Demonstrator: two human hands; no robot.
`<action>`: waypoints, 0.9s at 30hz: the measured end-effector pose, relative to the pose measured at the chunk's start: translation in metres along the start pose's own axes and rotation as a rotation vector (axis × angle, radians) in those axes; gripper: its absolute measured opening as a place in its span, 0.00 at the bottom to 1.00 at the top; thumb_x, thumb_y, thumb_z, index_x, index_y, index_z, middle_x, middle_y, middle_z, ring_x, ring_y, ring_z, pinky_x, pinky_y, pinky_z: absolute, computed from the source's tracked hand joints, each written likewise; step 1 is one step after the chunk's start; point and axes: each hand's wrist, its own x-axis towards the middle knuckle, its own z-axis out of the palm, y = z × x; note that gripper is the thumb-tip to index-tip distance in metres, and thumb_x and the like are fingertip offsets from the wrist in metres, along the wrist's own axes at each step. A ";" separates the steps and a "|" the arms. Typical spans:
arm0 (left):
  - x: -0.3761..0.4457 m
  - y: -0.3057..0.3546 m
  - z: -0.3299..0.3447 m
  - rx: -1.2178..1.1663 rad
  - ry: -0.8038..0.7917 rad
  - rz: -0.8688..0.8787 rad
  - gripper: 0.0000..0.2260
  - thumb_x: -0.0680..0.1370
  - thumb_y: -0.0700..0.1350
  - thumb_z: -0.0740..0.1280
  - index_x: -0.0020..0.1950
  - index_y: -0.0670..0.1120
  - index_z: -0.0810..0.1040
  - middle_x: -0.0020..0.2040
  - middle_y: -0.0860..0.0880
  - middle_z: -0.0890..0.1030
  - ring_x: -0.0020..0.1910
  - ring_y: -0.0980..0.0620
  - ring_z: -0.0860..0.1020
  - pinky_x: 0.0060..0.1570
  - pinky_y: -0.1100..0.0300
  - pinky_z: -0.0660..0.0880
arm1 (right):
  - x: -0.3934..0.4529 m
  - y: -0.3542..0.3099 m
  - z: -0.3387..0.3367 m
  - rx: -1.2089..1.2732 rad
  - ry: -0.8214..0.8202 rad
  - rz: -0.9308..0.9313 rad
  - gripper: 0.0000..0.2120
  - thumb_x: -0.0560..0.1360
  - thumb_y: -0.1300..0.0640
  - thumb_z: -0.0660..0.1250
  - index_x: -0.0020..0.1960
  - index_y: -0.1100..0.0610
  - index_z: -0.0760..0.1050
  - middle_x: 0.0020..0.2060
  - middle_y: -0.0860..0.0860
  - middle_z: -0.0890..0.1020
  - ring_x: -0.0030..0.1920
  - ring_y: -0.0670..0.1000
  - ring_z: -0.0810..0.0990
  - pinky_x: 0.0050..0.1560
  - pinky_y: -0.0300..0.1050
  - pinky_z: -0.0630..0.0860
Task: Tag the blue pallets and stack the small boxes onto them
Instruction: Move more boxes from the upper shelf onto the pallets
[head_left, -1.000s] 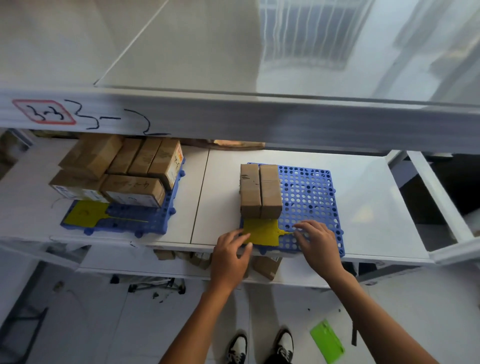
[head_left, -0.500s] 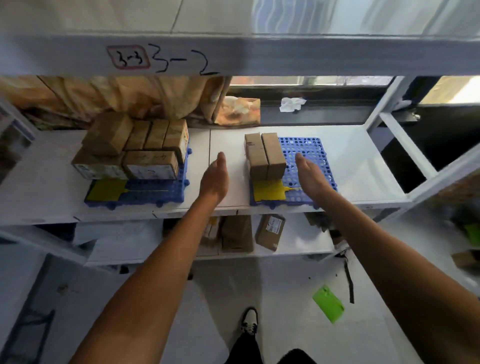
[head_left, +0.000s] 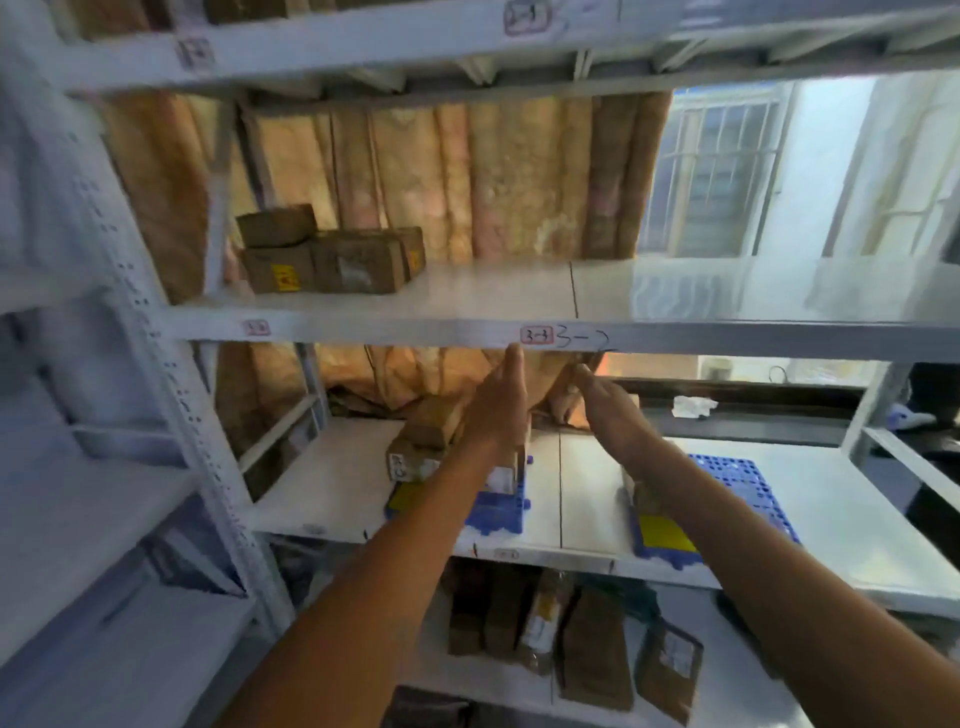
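A: Nearest items?
B: Two bare forearms, reaching up and forward. Left hand (head_left: 498, 410): fingers straight and together, grip open, holding nothing, fingertips just below the front rail of the upper shelf. Right hand (head_left: 605, 402): fingers extended, grip likewise open and empty, raised beside the left.

A: Bottom level?
B: Brown cardboard parcels (head_left: 592, 649), several, standing and leaning on the lowest white shelf; labels too blurred to read.

A: Middle level?
B: White metal shelf (head_left: 841, 525), two panels. Left panel: blue perforated plastic pallet (head_left: 498, 512) with a yellow tag (head_left: 402, 500) at its front left, carrying stacked small brown cardboard boxes (head_left: 423, 441), partly hidden by the left forearm. Right panel: second blue perforated plastic pallet (head_left: 737, 478), a yellow tag (head_left: 665, 535) on its near left corner; boxes on it mostly hidden behind the right forearm.

A: Upper level?
B: White shelf rail (head_left: 363, 327) with a red-framed label and handwritten marking. Behind it, a group of brown cardboard boxes (head_left: 327, 257), one resting on top of the others.

A: Farthest?
B: Tan wrinkled curtain (head_left: 467, 176) behind the rack; barred window (head_left: 722, 171) at right.
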 end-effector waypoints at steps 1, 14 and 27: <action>-0.003 0.008 -0.014 -0.041 -0.017 -0.027 0.36 0.80 0.70 0.47 0.73 0.46 0.73 0.63 0.41 0.81 0.58 0.41 0.81 0.60 0.41 0.78 | -0.002 -0.016 0.015 0.039 -0.033 -0.017 0.23 0.84 0.37 0.52 0.58 0.47 0.82 0.52 0.41 0.87 0.59 0.52 0.80 0.58 0.46 0.76; 0.142 -0.018 -0.269 0.375 0.375 0.305 0.16 0.82 0.32 0.63 0.70 0.34 0.73 0.63 0.32 0.79 0.60 0.34 0.80 0.60 0.45 0.77 | 0.128 -0.154 0.199 -0.075 0.061 -0.258 0.26 0.85 0.39 0.54 0.77 0.51 0.70 0.74 0.50 0.74 0.66 0.49 0.74 0.62 0.39 0.62; 0.300 -0.084 -0.402 0.204 0.430 -0.002 0.26 0.81 0.65 0.48 0.69 0.52 0.70 0.62 0.44 0.78 0.60 0.39 0.77 0.59 0.44 0.72 | 0.254 -0.143 0.280 -0.200 0.416 -0.092 0.40 0.76 0.25 0.50 0.78 0.51 0.61 0.71 0.56 0.75 0.65 0.60 0.77 0.63 0.60 0.75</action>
